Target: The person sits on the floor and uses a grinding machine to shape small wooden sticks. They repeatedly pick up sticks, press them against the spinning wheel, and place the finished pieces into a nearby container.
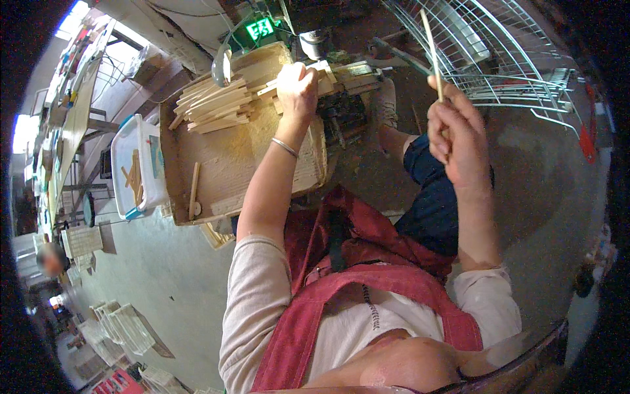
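1. Pinching a thin stick (429, 49) near its lower end, the right hand (456, 128) has thumb and fingers closed on it; it stands nearly upright, off the right edge of the box (226, 167), in front of the wire rack (489, 65).
2. By its look it is wood: light, stiff, probably dry enough not to slip, though thin enough to snap if bent. Gripping near the middle should balance best.
3. The left hand (297, 95), knuckles up and fingers curled, is among sticks near the box's far right corner; its fingertips are hidden, so I cannot tell whether they clamp anything.
4. More sticks (213, 108) lie piled toward the far left; one lies by the near left corner.
5. Beyond the far edge glows a green sign (260, 27); no label shows on the sticks.
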Motion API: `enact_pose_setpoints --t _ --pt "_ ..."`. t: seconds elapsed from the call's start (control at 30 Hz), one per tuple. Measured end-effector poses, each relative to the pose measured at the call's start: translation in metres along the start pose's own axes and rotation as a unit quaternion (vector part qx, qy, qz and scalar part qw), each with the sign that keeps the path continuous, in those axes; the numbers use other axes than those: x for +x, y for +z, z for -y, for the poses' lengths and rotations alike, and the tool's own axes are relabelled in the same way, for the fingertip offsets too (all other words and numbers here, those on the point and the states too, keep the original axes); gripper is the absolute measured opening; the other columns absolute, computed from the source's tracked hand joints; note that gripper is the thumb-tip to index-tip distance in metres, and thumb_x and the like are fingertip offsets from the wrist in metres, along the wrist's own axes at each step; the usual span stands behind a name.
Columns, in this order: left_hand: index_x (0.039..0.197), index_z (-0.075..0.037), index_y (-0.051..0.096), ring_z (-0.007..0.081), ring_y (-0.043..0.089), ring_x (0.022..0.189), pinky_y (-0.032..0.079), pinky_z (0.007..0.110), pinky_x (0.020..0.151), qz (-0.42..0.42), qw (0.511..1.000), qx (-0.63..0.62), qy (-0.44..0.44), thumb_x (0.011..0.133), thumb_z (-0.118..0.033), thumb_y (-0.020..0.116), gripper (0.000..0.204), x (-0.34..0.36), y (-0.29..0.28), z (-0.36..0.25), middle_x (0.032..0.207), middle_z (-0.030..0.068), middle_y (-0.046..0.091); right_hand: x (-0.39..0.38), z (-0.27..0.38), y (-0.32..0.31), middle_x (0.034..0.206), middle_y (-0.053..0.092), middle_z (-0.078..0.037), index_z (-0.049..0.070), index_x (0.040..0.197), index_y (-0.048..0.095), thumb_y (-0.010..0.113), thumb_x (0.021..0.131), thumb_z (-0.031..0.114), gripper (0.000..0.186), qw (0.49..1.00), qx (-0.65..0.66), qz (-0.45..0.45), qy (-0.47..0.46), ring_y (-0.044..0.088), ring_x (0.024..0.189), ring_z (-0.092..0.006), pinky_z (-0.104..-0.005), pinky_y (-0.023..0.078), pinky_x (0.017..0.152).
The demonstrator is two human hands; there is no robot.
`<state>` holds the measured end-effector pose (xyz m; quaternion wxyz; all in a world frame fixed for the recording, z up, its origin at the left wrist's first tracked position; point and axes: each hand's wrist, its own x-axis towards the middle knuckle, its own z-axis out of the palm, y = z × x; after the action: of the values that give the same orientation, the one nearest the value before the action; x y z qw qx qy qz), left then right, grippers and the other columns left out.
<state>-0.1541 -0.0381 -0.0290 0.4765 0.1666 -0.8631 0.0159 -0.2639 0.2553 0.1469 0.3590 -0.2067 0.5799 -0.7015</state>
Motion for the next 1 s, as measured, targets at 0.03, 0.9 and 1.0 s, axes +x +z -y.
enact_pose_setpoints --t 0.03,0.9,1.0 --pt "0.069 -0.009 0.052 0.0315 0.052 0.074 0.043 0.042 0.062 -0.008 1.000 0.004 -0.010 0.070 -0.008 0.070 0.018 0.000 0.001 -0.002 0.074 0.0091 0.050 0.001 0.007 -0.002 0.070 0.049 0.001 0.006 0.133 0.056 0.054 0.095 0.011 0.038 1.000 -0.009 0.003 -0.016 0.036 0.044 -0.0032 -0.0194 0.027 0.037" --pt "0.069 -0.010 0.056 0.0305 0.051 0.073 0.042 0.042 0.062 -0.006 1.000 0.010 -0.018 0.073 -0.014 0.075 0.020 -0.001 0.004 -0.005 0.074 0.0080 0.049 0.227 0.132 0.093 0.075 0.066 -0.006 0.009 0.099 0.068 0.059 0.098 0.044 0.036 0.965 0.147 0.053 -0.210 0.062 0.063 -0.0239 -0.0373 0.050 0.057" --pt "0.069 -0.008 0.052 0.0302 0.051 0.070 0.041 0.042 0.062 -0.024 1.000 -0.006 -0.016 0.068 -0.006 0.070 0.018 0.010 0.000 -0.015 0.071 0.0094 0.045 0.255 0.147 0.085 0.084 0.069 -0.010 0.005 0.107 0.068 0.060 0.097 0.041 0.038 0.978 0.088 0.066 -0.179 0.065 0.075 -0.0300 -0.0427 0.052 0.068"
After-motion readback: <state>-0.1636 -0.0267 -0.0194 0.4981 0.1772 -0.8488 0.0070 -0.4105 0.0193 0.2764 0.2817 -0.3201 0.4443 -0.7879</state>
